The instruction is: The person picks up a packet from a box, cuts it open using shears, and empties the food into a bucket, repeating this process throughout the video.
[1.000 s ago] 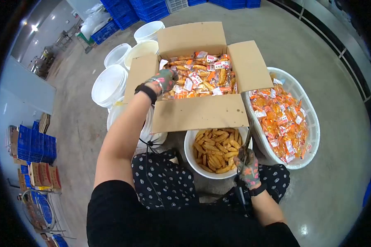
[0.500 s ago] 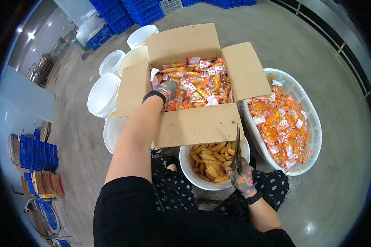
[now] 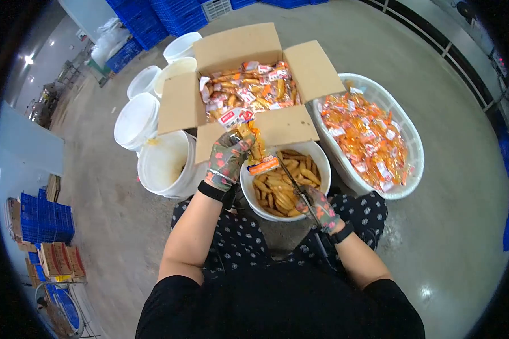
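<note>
My left hand (image 3: pixel 227 160), in a patterned glove, pinches a clear and orange food packet (image 3: pixel 258 148) with a white and red label at its top. The packet hangs upright above the left part of a white tub (image 3: pixel 246 195) between my knees. Long brown pieces of food (image 3: pixel 277 189) lie loose in the tub. My right hand (image 3: pixel 318 208), also gloved, is closed around a long, thin, dark blade-like tool (image 3: pixel 288 172). Its tip points up and left, close to the packet's orange lower end. An open cardboard box (image 3: pixel 240 42) full of similar packets (image 3: pixel 243 85) stands just beyond.
To the right, a white plastic basket (image 3: pixel 415 144) holds a heap of orange packets (image 3: pixel 370 138). Several white buckets (image 3: pixel 137 121) stand left of the box. Blue crates (image 3: pixel 172 17) are stacked at the back, with more crates (image 3: pixel 46 217) and brown cartons (image 3: pixel 62 260) at far left.
My left hand has come out of the box toward me with a packet. The tool in my right hand has tilted left toward it, and the view has shifted.
</note>
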A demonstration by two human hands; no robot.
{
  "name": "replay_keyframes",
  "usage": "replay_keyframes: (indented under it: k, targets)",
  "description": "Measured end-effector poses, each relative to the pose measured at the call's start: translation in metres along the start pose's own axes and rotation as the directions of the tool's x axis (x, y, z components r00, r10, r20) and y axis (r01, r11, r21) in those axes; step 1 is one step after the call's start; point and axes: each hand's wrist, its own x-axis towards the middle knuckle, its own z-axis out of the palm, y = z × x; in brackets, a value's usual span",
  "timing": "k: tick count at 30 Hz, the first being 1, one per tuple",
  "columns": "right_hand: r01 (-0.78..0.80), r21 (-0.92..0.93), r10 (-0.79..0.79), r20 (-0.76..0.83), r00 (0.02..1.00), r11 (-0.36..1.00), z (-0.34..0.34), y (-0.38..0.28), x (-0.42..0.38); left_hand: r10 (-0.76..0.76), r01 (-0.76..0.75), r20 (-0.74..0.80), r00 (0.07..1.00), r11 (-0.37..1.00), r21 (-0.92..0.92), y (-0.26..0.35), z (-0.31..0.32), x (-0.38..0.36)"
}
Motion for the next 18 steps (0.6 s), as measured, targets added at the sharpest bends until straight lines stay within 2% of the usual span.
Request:
replay_keyframes:
  k: [1,2,3,4,5,6,9,10,11,12,14,15,16,17,18]
  targets:
    - [0.082,-0.067,-0.082,0.01,0.997,0.994,0.002,0.016,-0.003,0.015,-0.007,-0.064,0.998,0.993,0.119,-0.009,0.002,-0.009]
    - [0.075,-0.073,-0.074,0.008,0.997,0.995,0.004,0.026,-0.009,0.039,-0.007,-0.127,0.991,0.971,0.24,-0.016,0.003,-0.017]
    - [-0.079,0.324,0.08,0.012,0.997,0.943,0.009,0.025,-0.015,0.007,-0.002,-0.118,0.993,0.999,0.046,-0.024,0.002,-0.022]
    - [-0.207,0.665,0.216,0.07,0.974,0.718,0.012,0.023,-0.022,0.004,0.0,-0.115,0.993,0.999,0.04,-0.031,0.001,-0.028]
    - [-0.078,0.195,0.077,0.009,0.997,0.978,0.01,0.018,-0.032,0.008,-0.003,-0.096,0.995,0.999,0.054,-0.036,0.001,-0.033]
    - [-0.08,0.19,0.08,0.003,0.997,0.979,0.013,0.018,-0.036,0.015,-0.01,-0.075,0.997,0.998,0.066,-0.04,0.003,-0.038]
    - [0.067,-0.053,-0.072,-0.103,0.992,0.996,0.022,0.018,-0.039,-0.029,0.028,-0.056,0.998,0.999,-0.016,-0.037,0.007,-0.046]
    - [0.07,-0.057,-0.076,-0.107,0.991,0.996,0.026,0.014,-0.042,-0.074,0.07,-0.071,0.995,0.996,-0.063,-0.032,0.011,-0.05]
    - [0.036,0.118,-0.02,-0.135,0.991,0.992,0.029,0.009,-0.046,-0.11,0.102,-0.057,0.992,0.985,-0.138,-0.025,0.015,-0.054]
    - [0.005,0.29,0.041,-0.151,0.988,0.957,0.031,0.001,-0.049,-0.108,0.1,-0.053,0.993,0.985,-0.139,-0.027,0.013,-0.053]
    - [0.024,0.311,0.018,-0.131,0.991,0.95,0.03,0.009,-0.049,-0.108,0.106,-0.09,0.99,0.994,-0.023,-0.033,0.008,-0.052]
    - [0.043,0.086,-0.031,-0.137,0.99,0.995,0.03,0.009,-0.048,-0.108,0.106,-0.088,0.99,0.994,-0.025,-0.032,0.009,-0.052]
    - [0.059,-0.145,-0.078,-0.131,0.988,0.988,0.029,0.009,-0.047,-0.212,0.206,-0.058,0.976,0.974,-0.098,-0.03,0.01,-0.054]
    - [0.057,-0.146,-0.077,-0.132,0.988,0.988,0.029,0.011,-0.045,-0.312,0.304,-0.02,0.95,0.938,-0.167,-0.029,0.012,-0.057]
    - [0.075,-0.11,-0.091,-0.148,0.985,0.991,0.029,0.011,-0.042,-0.313,0.305,-0.02,0.95,0.937,-0.169,-0.031,0.016,-0.063]
